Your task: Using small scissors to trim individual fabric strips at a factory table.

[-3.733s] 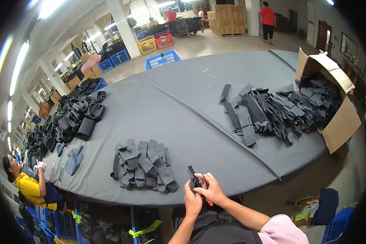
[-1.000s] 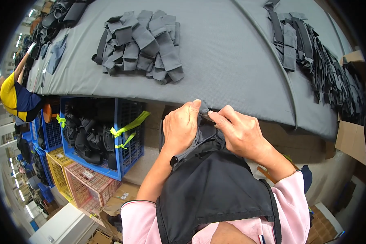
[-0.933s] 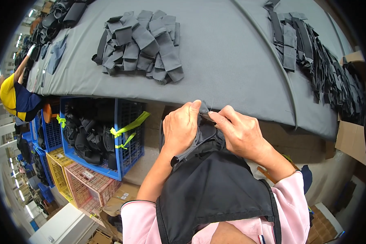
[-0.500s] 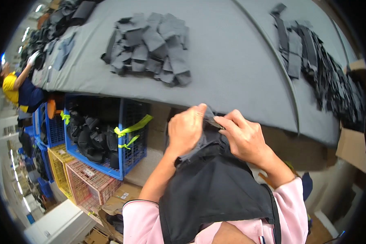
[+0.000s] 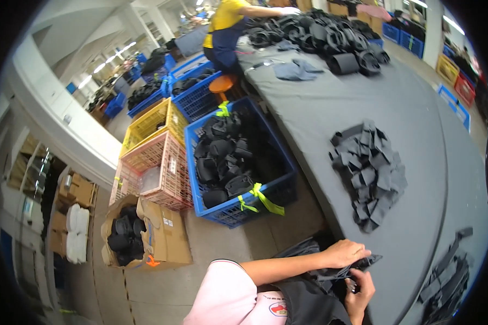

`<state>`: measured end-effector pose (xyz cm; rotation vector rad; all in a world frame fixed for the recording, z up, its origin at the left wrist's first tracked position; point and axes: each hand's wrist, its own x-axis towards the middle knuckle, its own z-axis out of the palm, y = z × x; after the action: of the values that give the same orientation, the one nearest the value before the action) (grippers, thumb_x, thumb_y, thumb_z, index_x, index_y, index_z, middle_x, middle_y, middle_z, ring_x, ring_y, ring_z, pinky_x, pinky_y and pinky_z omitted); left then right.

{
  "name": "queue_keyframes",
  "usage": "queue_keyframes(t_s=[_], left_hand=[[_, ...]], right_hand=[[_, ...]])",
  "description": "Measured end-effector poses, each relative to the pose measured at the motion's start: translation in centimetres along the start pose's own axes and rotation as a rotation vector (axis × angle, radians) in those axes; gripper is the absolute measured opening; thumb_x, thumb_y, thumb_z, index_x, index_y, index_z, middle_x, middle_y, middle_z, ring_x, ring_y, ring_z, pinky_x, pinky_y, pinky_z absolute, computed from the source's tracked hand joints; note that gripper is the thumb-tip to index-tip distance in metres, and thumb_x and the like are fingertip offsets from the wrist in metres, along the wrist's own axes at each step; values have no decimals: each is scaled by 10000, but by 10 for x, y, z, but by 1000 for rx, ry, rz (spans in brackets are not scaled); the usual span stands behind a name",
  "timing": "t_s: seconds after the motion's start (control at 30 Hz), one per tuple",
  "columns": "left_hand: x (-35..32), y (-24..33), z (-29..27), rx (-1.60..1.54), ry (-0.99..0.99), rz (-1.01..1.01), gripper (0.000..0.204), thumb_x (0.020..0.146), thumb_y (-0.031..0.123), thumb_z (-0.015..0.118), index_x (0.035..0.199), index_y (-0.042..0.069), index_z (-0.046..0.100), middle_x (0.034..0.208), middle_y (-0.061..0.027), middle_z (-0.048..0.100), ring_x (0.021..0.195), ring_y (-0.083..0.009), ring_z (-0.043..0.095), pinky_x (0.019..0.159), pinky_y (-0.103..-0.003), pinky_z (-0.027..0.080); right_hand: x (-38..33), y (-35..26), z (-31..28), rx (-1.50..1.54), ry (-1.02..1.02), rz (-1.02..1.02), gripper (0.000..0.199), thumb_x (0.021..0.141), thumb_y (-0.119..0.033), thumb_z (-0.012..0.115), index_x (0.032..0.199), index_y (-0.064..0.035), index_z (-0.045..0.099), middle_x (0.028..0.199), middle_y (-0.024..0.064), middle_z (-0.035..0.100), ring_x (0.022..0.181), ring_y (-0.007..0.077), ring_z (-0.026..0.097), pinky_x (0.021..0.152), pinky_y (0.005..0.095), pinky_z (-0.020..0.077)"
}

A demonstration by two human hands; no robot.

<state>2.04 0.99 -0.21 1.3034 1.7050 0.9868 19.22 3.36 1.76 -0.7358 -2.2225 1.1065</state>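
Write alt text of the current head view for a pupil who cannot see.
A person's left hand holds dark cloth at a grey table, the right hand close by. Grey strips lie piled on the table; to the left stands a blue crate of black pieces.

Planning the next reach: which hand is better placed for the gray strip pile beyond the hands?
Left, probably: the left hand lies nearer the gray strip pile than the right hand does, though it holds dark fabric.

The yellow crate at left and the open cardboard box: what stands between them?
In the head view, a pink crate stands between the yellow crate and cardboard box.
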Motion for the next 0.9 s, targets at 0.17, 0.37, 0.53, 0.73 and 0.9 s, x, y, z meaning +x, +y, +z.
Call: queue_keyframes(t_s=[0.17, 0.37, 0.53, 0.73, 0.9], left_hand=[[-11, 0, -16, -162, -124, -19, 342, 888, 279, 535, 1019, -30, 601, 833, -156, 652, 783, -244, 625, 716, -349, 476], [-28, -5, -10, -418, -150, -72, 420, 834, 105, 524, 1228, -39, 496, 1105, -140, 581, 990, -174, 557, 848, -306, 443], [-39, -14, 6, -752, -29, -205, 340, 873, 85, 494, 1202, -3, 505, 984, -88, 592, 854, -144, 586, 767, -292, 484], [-48, -19, -2, -86, 222, 95, 318, 902, 223, 538, 1113, -12, 562, 1025, -132, 616, 926, -251, 607, 815, -347, 472], [-59, -14, 4, -45, 247, 194, 350, 908, 261, 552, 1132, -7, 574, 1093, -143, 605, 1001, -282, 590, 870, -342, 453]], right_hand=[[11, 17, 15, -109, 56, -178, 187, 670, 20, 597, 842, -53, 591, 697, 105, 495, 562, 282, 516, 487, 360, 404], [11, 16, 18, -94, 114, -220, 162, 695, 3, 626, 843, -55, 595, 696, 101, 499, 577, 251, 505, 501, 338, 389], [8, 12, 24, -12, 116, -241, 168, 686, 7, 625, 839, -61, 611, 692, 92, 505, 583, 247, 511, 511, 323, 403], [-3, 18, 20, -91, 135, -204, 83, 733, -40, 628, 775, -29, 557, 663, 103, 473, 564, 255, 474, 501, 348, 368], [-7, 19, 23, -57, 195, -126, 189, 832, -96, 611, 725, 18, 505, 642, 114, 428, 561, 257, 422, 512, 359, 324]])
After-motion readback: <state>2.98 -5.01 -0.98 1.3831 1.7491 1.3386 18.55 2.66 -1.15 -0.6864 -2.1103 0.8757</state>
